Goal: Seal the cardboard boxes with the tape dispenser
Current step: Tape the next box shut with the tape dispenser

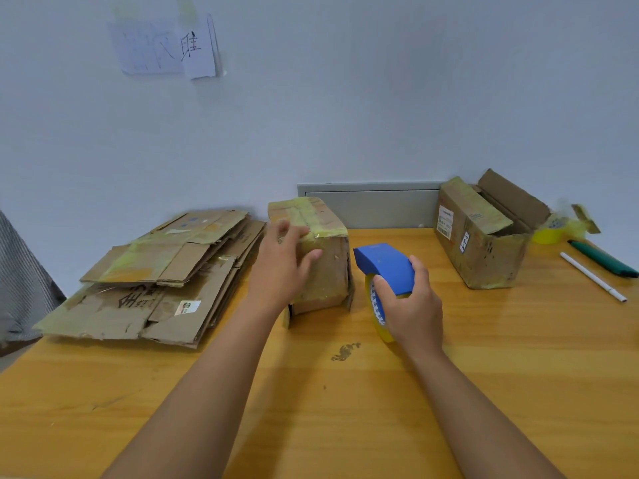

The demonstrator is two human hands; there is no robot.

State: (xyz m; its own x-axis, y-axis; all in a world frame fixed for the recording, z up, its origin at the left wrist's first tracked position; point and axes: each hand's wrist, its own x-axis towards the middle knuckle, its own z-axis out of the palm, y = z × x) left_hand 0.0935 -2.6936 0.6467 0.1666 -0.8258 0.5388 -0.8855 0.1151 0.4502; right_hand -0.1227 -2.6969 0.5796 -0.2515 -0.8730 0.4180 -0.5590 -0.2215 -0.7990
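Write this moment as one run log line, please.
left hand: rests on taped box | right hand: grips blue tape dispenser | far box: flaps open

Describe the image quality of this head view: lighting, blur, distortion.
Head view: soft, even light with only faint shadows; wide-angle bending curves the table edges; the left hand fingertips on the box are motion-blurred; the right hand and tape dispenser look fairly sharp; wall paper is washed out.

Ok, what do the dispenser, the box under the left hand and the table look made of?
Dispenser: smooth matte blue shell, likely plastic, over a glossy yellow tape roll. Box: brown corrugated cardboard, worn and dented, with shiny yellowish tape on top. Table: orange wood-grain surface with a slight sheen; probably laminate, though solid wood is possible.
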